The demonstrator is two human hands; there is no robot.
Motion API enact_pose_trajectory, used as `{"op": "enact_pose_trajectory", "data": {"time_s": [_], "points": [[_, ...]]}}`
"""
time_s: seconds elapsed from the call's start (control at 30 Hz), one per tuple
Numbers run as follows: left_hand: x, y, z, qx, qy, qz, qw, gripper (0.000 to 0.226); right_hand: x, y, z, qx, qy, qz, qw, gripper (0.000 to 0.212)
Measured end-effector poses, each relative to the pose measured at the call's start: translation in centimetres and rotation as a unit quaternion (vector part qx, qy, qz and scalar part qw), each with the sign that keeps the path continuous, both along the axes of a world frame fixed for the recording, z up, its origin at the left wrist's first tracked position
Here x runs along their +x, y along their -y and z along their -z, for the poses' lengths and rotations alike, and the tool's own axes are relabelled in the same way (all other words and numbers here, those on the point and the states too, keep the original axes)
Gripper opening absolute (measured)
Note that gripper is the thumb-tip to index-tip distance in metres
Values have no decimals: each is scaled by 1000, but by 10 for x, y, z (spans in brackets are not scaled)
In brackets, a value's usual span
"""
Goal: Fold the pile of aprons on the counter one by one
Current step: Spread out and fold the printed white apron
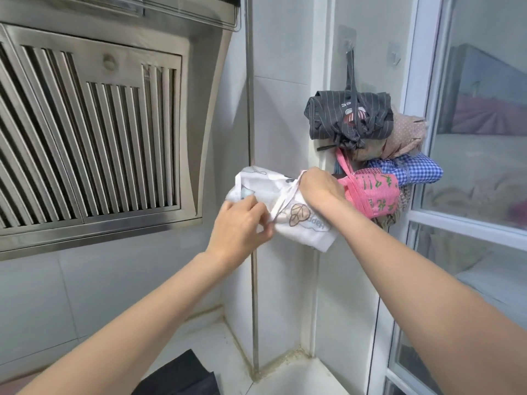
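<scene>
Item one: a folded white apron (288, 206) printed with a brown leaf and partial lettering, held up in the air against the tiled wall corner, well above the worktop (216, 346). I see my left hand (242, 223) pinching its lower left edge beside a thin white strap, fingers curled into the cloth. My right hand (320, 188) grips the bundle's upper right part from above, knuckles toward me, fingers closed round the fabric. Item two, just right of the white apron and touching my right hand: a pink apron bundle (370, 192) with green characters and a pink strap loop. Item three, behind and right of it: a blue checked apron (410, 169). Item four, above: a beige dotted apron (405, 135). Item five, topmost: a dark pinstriped apron (348, 118), its dark strap running up to a clear wall hook (348, 41). A second hook (395, 57) sits to the right, bare. Far left: a steel range hood (91, 132) with slatted grilles. Near, low centre on the worktop: a dark folded cloth (182, 377). Right: a white-framed glass door (467, 166).
</scene>
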State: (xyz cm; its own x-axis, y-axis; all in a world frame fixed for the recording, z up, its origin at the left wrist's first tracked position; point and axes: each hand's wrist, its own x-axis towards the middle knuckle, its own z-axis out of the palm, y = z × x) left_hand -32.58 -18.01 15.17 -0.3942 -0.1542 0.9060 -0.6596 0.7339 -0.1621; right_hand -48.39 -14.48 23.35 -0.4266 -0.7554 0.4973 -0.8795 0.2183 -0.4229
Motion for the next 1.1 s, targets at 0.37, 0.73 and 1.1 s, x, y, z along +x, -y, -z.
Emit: {"op": "enact_pose_trajectory", "data": {"time_s": [0.37, 0.73, 1.1], "points": [[-6, 0, -115, 415, 175, -13, 893, 51, -23, -19, -19, -112, -123, -136, 977, 21], [-77, 2, -148, 416, 60, 204, 884, 28, -97, -28, -71, -193, 171, -205, 944, 15], [-168, 11, -208, 397, -260, 365, 801, 23, -167, -3, -223, -236, 55, -125, 962, 19]]}}
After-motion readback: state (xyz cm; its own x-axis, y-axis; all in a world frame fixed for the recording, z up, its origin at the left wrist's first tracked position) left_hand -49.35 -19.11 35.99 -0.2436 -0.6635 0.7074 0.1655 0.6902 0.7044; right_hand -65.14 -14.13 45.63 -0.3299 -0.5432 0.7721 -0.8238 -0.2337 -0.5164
